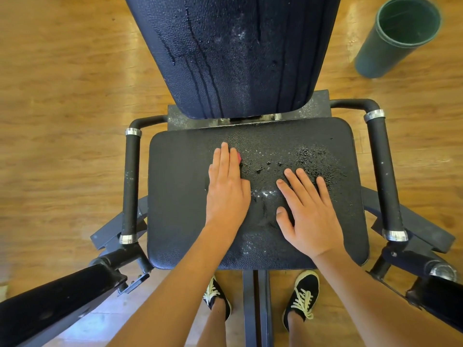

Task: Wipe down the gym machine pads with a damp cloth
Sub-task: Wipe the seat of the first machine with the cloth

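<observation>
The black seat pad (180, 196) of the gym machine lies right below me, wet with droplets around its middle. Its back pad (233, 46) rises behind, streaked with water runs. My left hand (226, 189) presses flat on the seat pad with straight fingers. A small red edge of cloth (239, 157) peeks out beside its fingertips; the rest is hidden under the hand. My right hand (309, 211) rests flat on the seat pad with fingers spread, holding nothing.
Padded handle bars flank the seat, one on the left (130, 186) and one on the right (384, 176). A dark green bin (398, 38) stands on the wooden floor at the far right. My two shoes stand by the machine's centre post (255, 309).
</observation>
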`<control>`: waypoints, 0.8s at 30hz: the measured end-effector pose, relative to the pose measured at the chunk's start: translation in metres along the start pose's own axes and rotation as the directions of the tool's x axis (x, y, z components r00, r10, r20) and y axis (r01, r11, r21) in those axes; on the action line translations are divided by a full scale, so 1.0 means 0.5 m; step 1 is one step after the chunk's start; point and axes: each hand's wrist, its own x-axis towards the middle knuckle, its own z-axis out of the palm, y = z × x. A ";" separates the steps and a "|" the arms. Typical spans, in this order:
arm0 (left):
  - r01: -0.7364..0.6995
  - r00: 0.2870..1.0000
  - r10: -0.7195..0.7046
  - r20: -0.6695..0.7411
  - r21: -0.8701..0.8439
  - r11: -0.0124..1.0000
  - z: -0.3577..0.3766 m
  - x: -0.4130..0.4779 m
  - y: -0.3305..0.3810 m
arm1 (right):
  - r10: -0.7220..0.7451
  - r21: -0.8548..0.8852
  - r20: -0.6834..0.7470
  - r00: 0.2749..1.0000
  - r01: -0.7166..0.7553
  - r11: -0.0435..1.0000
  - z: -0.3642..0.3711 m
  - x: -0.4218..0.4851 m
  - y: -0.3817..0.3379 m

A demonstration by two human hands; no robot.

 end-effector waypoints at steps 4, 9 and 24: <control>0.009 1.000 -0.010 0.012 0.079 0.997 -0.003 0.009 -0.002 | 0.003 -0.001 0.006 1.000 -0.003 1.000 0.001 0.001 -0.003; 0.042 0.998 -0.036 -0.047 0.155 0.987 0.001 0.073 0.007 | 0.006 0.019 0.001 1.000 -0.006 1.000 -0.001 0.004 -0.006; 0.027 0.998 -0.037 0.051 0.188 0.982 0.016 -0.026 0.005 | -0.001 0.005 -0.006 1.000 0.001 1.000 0.000 0.002 -0.001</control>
